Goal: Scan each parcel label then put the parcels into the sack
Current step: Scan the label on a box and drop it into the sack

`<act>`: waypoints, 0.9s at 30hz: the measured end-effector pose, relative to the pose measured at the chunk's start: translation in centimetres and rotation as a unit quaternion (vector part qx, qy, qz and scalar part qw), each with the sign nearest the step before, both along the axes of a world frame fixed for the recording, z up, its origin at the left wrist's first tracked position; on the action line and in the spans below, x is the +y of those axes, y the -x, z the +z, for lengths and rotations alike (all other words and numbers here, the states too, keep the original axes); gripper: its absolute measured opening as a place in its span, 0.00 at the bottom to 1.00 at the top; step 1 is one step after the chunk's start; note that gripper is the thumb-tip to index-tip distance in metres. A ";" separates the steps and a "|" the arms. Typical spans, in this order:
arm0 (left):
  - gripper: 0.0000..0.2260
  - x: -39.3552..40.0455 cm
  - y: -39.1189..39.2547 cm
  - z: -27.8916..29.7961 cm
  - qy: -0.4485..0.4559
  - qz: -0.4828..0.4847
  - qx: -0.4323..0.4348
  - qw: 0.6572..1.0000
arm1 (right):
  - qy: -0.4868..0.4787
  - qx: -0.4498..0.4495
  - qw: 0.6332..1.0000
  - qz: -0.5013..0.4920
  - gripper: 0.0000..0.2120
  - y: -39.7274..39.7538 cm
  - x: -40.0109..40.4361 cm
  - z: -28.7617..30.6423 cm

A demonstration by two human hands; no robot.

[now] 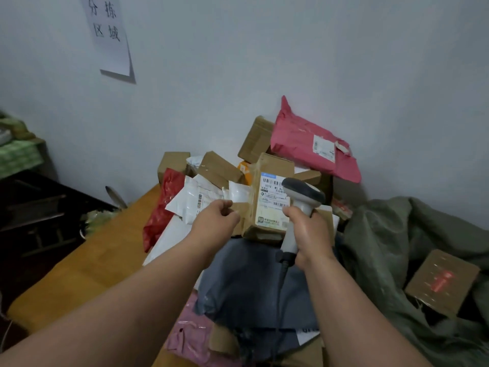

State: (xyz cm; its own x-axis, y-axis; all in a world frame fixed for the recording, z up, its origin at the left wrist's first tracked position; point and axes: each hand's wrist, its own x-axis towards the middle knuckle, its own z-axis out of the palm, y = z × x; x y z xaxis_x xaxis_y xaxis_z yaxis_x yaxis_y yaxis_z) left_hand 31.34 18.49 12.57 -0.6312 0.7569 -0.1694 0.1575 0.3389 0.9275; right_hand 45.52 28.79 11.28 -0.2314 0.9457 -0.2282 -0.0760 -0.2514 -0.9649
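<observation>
— Parcel (267, 205), the brown box atop the heap on the table (87, 260): why does the left hand (214, 221) pinch its left flap?
— To tilt the label (274, 200) up, I judge.
— And the right hand (309, 234)?
— Clamped round the scanner (300, 207) handle, head aimed at that label.
— The sack (383, 247)?
— Open at far right, close for dropping; one box (442, 282) lies in it.

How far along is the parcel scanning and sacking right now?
Done: one brown cardboard box with red print already lies in the olive-green sack. In hand: the left hand grips the labelled brown cardboard box while the right hand aims the grey handheld scanner. Left: the parcel pile against the wall.
</observation>
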 end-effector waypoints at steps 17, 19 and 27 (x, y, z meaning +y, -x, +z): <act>0.06 4.4 0.2 -0.9 -0.183 -0.006 -0.180 0.966 | 0.026 0.171 0.983 0.056 0.15 1.0 1.0 -0.1; 0.10 3.5 1.2 -0.2 -0.192 -0.031 -0.199 0.961 | 0.009 0.176 0.982 0.067 0.16 1.3 0.3 0.8; 0.39 -1.1 6.4 1.3 -0.196 -0.039 -0.247 0.948 | -0.070 0.126 0.985 0.099 0.13 2.8 -3.7 2.1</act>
State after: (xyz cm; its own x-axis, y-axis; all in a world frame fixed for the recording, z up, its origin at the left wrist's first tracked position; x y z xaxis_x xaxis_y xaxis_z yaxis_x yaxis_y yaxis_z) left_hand 24.90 17.35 13.88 -0.4880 0.8636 -0.1265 -0.3190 -0.0415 0.9469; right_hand 42.73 25.11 13.39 -0.4463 0.8948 -0.0113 -0.2809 -0.1520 -0.9476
